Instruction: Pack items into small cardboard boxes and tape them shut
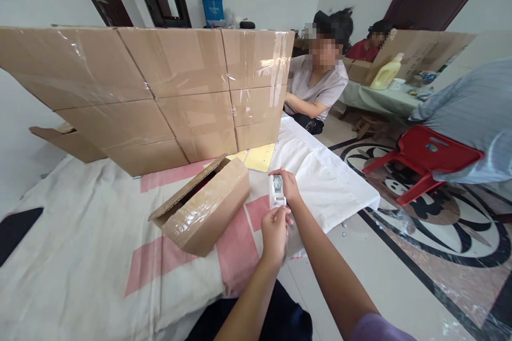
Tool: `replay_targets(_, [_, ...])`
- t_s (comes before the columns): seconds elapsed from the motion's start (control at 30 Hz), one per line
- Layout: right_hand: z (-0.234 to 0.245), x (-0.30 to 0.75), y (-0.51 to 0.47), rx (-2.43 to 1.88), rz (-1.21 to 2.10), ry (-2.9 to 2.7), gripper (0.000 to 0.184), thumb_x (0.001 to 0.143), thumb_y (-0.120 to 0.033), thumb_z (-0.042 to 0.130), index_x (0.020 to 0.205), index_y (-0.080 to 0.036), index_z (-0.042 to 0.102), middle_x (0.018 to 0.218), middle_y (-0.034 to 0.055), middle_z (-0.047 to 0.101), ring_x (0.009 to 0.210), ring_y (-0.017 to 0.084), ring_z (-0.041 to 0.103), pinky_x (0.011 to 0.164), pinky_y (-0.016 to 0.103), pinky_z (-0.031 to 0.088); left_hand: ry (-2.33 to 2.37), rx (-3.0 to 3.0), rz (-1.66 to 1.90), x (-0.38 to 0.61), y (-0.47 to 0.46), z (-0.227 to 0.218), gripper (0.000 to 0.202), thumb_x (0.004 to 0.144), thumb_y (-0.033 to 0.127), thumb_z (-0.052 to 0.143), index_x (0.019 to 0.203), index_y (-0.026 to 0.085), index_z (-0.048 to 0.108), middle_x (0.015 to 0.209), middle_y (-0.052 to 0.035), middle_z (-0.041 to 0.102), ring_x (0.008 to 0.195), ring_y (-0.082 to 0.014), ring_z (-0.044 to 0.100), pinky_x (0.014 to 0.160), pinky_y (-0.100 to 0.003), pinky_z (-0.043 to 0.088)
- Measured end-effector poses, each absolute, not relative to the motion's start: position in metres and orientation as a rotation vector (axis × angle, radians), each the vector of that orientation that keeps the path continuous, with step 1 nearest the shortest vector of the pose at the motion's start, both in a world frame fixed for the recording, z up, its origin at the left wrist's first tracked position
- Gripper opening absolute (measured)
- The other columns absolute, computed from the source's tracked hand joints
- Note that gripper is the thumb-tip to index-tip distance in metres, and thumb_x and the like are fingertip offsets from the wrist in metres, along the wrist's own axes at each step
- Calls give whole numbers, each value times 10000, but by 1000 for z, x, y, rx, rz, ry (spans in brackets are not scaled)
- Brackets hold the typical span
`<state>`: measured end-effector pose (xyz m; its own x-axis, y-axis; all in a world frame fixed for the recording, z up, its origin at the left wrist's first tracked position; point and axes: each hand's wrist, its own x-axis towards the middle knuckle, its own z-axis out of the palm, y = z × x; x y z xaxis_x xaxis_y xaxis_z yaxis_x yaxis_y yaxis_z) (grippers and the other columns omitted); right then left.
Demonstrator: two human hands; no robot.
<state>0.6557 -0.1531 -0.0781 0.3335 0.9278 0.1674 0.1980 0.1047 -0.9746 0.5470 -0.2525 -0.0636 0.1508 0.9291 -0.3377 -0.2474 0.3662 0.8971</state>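
White tape dispenser [276, 192], as we read it, sits in our right hand [290, 185], whose fingers wrap its far end and right side; long axis runs roughly away from us. Our left hand [274, 232] is just below its near end, thumb and fingers drawn together; whether they pinch a strand of tape, we cannot tell. Cardboard box [214, 205] lies left of both hands, left hand nearer, long axis slanting away rightward. Box interior: dark, unreadable.
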Motion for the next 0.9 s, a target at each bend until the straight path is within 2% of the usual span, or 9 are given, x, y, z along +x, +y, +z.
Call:
replay_targets(0.4, [-82,656,-151,-1356,754,-1125,502,949,-500,385,830,-210,778,848,51,733,816,236,629,793,348,470,1116,838,1009,546,-257,-68,252,812,376,593,724,160,686,548,27,539,429,-69,380,443,-211,271])
replay_targets(0.57, [-83,657,-149,-1316,760,-1153,267,826,-397,573,829,-210,763,948,46,761,935,249,652,871,349,470,1107,860,1015,545,-259,-69,291,818,413,594,730,150,682,548,19,550,418,-68,380,441,-212,270])
replay_targets(0.63, [-83,658,-149,-1311,759,-1161,224,797,-370,597,822,-212,754,945,46,764,947,252,657,880,353,470,1103,857,1017,545,-259,-68,308,818,427,597,727,146,683,551,17,551,413,-65,381,442,-212,270])
replay_targets(0.9, [-82,659,-149,-1307,731,-1200,221,804,-375,593,814,-217,748,933,46,762,957,253,663,905,366,472,1078,818,1023,546,-259,-70,398,771,527,638,707,137,682,531,17,531,403,-63,375,440,-214,267])
